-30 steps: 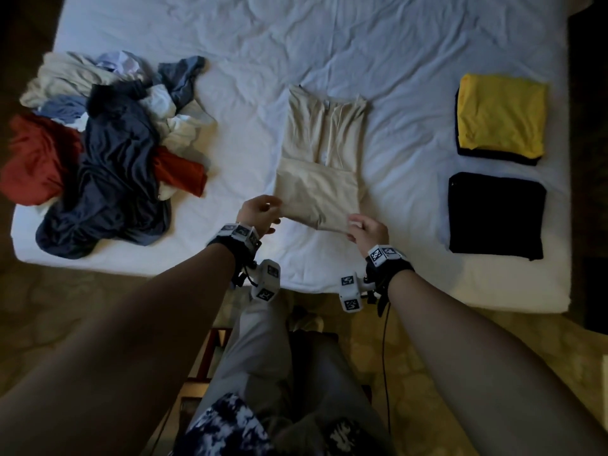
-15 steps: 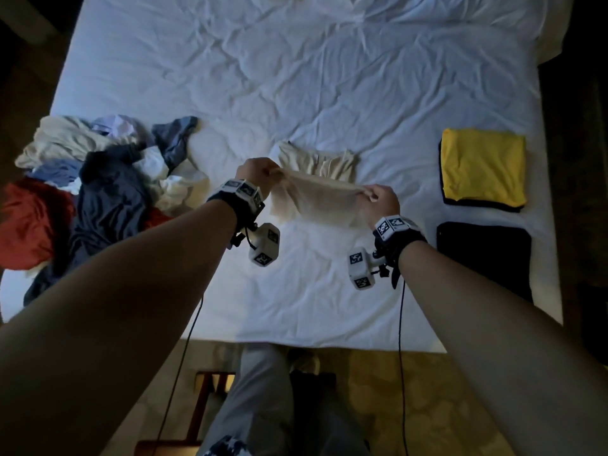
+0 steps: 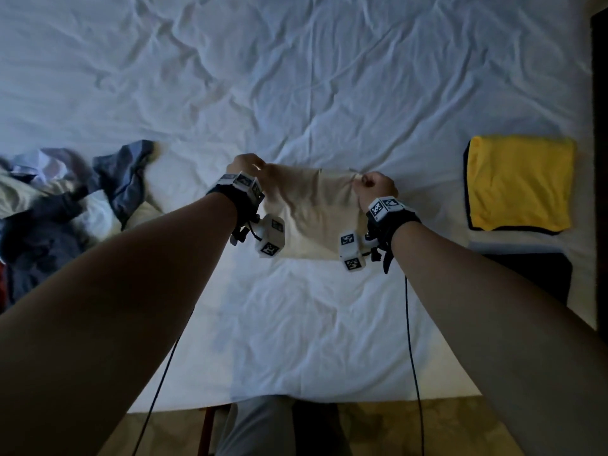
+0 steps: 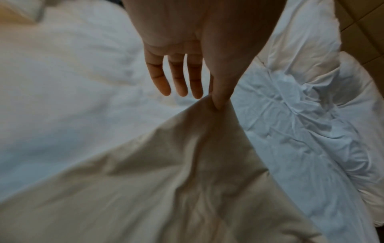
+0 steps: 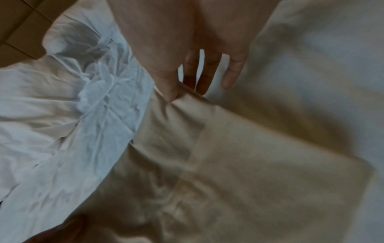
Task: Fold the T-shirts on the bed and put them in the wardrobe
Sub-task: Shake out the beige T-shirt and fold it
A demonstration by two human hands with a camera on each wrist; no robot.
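Each grip pinches a far corner: left hand (image 3: 245, 166), right hand (image 3: 375, 185); beige T-shirt (image 3: 312, 212) lies between.

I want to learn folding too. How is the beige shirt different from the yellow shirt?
The beige shirt is held up at its two far corners, pinched by the left hand and the right hand; the yellow shirt lies untouched at the right of the bed.
The beige one is mid-fold; the yellow one is a finished square.
The yellow one sits on a dark shirt; the beige one rests on the sheet.
Both are on the bed.
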